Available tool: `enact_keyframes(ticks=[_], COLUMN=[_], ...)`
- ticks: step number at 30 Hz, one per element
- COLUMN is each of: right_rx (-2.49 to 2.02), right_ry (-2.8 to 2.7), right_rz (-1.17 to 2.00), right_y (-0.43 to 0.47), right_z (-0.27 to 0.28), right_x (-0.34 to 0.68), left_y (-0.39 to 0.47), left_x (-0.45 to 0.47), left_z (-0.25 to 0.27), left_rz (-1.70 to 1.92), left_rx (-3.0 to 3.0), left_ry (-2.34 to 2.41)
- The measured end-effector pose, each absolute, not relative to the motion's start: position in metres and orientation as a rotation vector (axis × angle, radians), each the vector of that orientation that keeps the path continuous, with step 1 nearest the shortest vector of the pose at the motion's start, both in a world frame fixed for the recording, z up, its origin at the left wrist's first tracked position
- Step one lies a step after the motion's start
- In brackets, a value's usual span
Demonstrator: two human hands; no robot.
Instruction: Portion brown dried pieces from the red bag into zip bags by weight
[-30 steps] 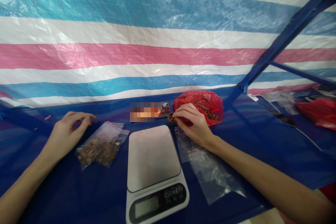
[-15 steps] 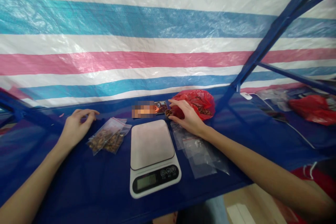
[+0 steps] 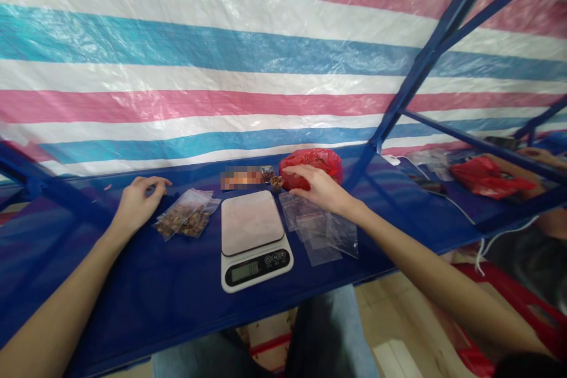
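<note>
My left hand (image 3: pixel 139 199) rests on the blue table, fingers loosely bent and holding nothing. Just right of it lie clear zip bags (image 3: pixel 185 215) filled with small brown pieces, their kind too small to tell. My right hand (image 3: pixel 316 188) is open, thumb and fingers apart, in front of a red plastic bag (image 3: pixel 330 159). Left of its fingertips stands a small cup (image 3: pixel 276 184) with brown pieces in it. Flat clear zip bags (image 3: pixel 319 242) lie below this hand. Between my hands sits a white kitchen scale (image 3: pixel 252 227), its pan bare; the display is hard to read.
A partly blurred orange printed packet (image 3: pixel 241 178) lies behind the scale. Blue metal bars (image 3: pixel 407 85) rise at the right before a striped sheet (image 3: pixel 199 106). Farther right are another red bag (image 3: pixel 485 176), a white cable (image 3: pixel 460 209) and another person's hand (image 3: pixel 538 156).
My right hand has let go of the small cup, which now stands on the table beside the packet. The view has shifted, showing more on the right. My left hand stays near the filled bags.
</note>
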State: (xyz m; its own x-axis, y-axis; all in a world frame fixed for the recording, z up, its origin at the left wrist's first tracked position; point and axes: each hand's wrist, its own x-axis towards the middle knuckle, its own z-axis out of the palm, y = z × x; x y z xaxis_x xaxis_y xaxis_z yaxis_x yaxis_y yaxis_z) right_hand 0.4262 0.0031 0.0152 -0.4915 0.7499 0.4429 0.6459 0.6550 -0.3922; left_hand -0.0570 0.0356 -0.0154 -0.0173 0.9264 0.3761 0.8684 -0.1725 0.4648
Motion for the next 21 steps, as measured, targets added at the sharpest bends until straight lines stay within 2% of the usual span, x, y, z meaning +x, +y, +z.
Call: enact_keyframes(ticks=[8, 14, 18, 21], right_rx=[-0.954, -1.036, -1.009, -1.053], right_ry=[-2.247, -2.027, -2.066, -2.056], right_rz=[0.513, 0.445, 0.434, 0.495], right_y=[0.037, 0.023, 0.015, 0.013], right_z=[0.013, -0.021, -0.026, -0.027], right_x=[0.409, 0.395, 0.399, 0.405], left_y=[0.033, 0.041, 0.04, 0.037], left_x=[-0.056, -0.051, -0.05, -0.051], left_z=[-0.014, -0.018, -0.018, -0.02], left_rz=[0.963, 0.951, 1.166, 1.15], left_rx=[2.115, 2.228, 2.237, 2.181], left_ry=[1.961, 1.921, 1.914, 1.897])
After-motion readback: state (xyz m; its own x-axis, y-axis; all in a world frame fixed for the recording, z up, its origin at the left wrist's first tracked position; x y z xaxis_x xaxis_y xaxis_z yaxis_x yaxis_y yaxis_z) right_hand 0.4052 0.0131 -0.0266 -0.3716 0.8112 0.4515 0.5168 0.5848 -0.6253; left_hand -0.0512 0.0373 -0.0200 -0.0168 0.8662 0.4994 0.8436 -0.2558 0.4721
